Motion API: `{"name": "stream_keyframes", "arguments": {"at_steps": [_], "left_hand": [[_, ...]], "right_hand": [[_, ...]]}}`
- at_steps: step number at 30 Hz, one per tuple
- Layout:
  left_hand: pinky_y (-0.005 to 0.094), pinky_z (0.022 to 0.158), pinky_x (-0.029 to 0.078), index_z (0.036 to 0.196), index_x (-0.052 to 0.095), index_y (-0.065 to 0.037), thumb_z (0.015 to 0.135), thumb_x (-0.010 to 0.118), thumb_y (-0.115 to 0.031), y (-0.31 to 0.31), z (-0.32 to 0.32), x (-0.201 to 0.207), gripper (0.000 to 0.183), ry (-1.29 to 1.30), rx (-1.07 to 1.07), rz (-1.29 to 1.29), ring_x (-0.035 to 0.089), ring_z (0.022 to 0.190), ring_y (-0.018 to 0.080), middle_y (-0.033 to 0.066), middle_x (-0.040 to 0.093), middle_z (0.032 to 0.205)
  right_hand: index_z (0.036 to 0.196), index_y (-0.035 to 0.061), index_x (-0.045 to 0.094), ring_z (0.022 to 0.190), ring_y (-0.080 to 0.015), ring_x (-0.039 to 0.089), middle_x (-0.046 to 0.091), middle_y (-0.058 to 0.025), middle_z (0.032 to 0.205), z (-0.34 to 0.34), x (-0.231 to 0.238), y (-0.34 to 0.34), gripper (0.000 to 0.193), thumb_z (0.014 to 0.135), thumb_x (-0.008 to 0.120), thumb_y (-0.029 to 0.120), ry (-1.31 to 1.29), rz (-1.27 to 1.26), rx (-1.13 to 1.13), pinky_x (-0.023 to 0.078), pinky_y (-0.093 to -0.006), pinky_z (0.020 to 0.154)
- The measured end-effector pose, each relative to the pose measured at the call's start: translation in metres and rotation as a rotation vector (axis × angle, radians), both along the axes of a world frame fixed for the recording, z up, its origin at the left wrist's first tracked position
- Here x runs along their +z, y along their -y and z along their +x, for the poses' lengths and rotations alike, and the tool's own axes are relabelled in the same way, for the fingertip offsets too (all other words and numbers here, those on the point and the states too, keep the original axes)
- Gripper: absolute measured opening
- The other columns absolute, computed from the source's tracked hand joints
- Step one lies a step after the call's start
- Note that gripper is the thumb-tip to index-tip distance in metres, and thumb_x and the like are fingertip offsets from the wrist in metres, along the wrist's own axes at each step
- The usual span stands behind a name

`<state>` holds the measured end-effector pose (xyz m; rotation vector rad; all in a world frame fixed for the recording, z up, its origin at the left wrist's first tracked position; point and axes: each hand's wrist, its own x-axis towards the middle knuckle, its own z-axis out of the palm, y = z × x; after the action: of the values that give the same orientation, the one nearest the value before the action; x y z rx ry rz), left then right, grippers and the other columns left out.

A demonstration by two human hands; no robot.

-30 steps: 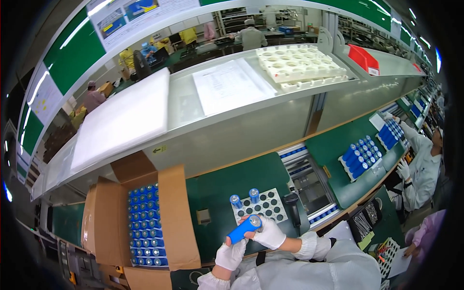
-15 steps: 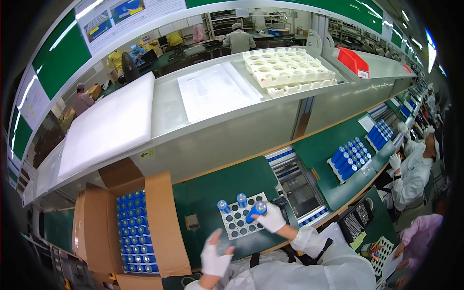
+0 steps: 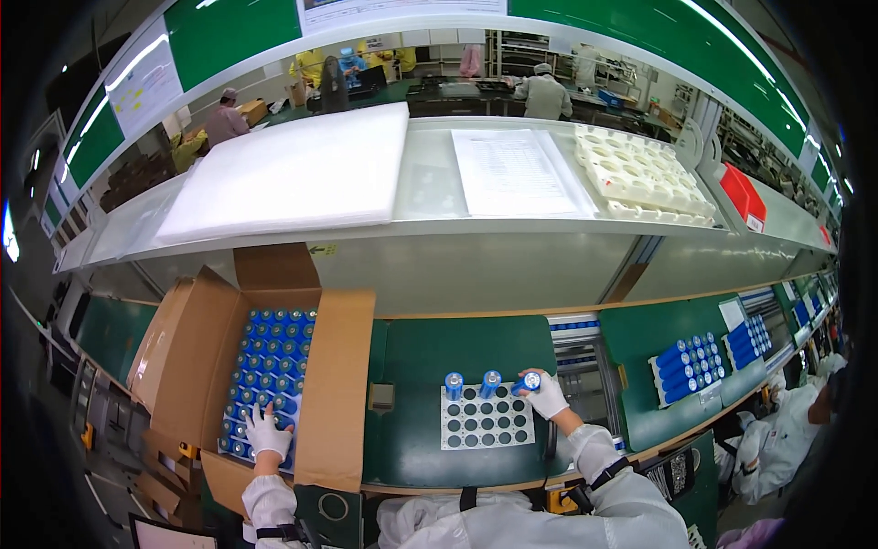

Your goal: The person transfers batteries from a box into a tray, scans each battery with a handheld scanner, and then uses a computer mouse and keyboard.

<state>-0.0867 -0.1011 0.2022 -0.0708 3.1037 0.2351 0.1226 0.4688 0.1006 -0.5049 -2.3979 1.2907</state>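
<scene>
My left hand (image 3: 267, 433), in a white glove, rests with fingers spread on the blue cylindrical cells (image 3: 271, 366) packed upright in an open cardboard box (image 3: 337, 384). My right hand (image 3: 550, 395), also gloved, grips a blue cell (image 3: 529, 382) at the upper right corner of a white holder tray with round holes (image 3: 487, 420). Two other blue cells (image 3: 454, 385) stand in the tray's top row.
A green worktable (image 3: 457, 348) lies under a white shelf (image 3: 512, 265) carrying a foam sheet (image 3: 293, 169), papers and white moulded trays (image 3: 640, 174). More blue cells (image 3: 688, 366) sit to the right. A co-worker in white (image 3: 786, 430) works at the right.
My left hand moved left from the table edge into the cardboard box. My right hand carried the blue cell to the tray's top right corner.
</scene>
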Motion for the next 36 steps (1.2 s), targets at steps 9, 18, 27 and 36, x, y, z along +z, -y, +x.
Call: {"name": "stream_keyframes", "arguments": {"at_steps": [9,18,27,36], "left_hand": [[0.0449,0.110,0.036,0.122,0.067,-0.013,0.065,0.084,-0.040,0.004,-0.024,-0.013,0.065,-0.146,-0.049,-0.055,0.041,0.134,0.0360,0.0119,0.048,0.144],[0.0604,0.115,0.022,0.116,0.071,-0.026,0.071,0.083,-0.040,-0.034,-0.040,-0.017,0.048,-0.049,0.161,-0.045,0.023,0.147,0.0326,0.0007,0.035,0.157],[0.0373,0.094,0.047,0.112,0.065,0.000,0.073,0.084,-0.013,0.013,-0.051,-0.032,0.045,-0.349,0.217,0.425,0.060,0.111,0.0304,0.0162,0.064,0.123],[0.0436,0.099,0.052,0.133,0.041,0.007,0.094,0.069,-0.026,-0.027,0.032,0.039,0.059,-0.455,0.274,1.663,0.059,0.113,0.0347,0.0245,0.053,0.127]], "right_hand": [[0.115,0.0073,0.061,0.097,-0.0247,0.069,0.070,-0.0123,0.104,-0.013,0.013,-0.009,0.045,0.076,0.081,0.013,0.161,-0.016,0.104,0.054,-0.0367,0.087],[0.116,0.0060,0.058,0.099,-0.0206,0.069,0.072,-0.0088,0.109,-0.004,0.006,-0.021,0.045,0.077,0.079,0.006,0.132,-0.006,0.101,0.054,-0.0332,0.088],[0.125,0.0079,0.055,0.097,-0.0359,0.067,0.069,-0.0195,0.105,-0.022,-0.011,-0.015,0.057,0.079,0.081,0.030,0.172,0.067,0.143,0.052,-0.0398,0.086],[0.123,0.0064,0.058,0.095,-0.0359,0.068,0.070,-0.0199,0.101,-0.009,0.006,-0.009,0.056,0.078,0.082,0.029,0.237,0.045,0.020,0.053,-0.0394,0.083]]}}
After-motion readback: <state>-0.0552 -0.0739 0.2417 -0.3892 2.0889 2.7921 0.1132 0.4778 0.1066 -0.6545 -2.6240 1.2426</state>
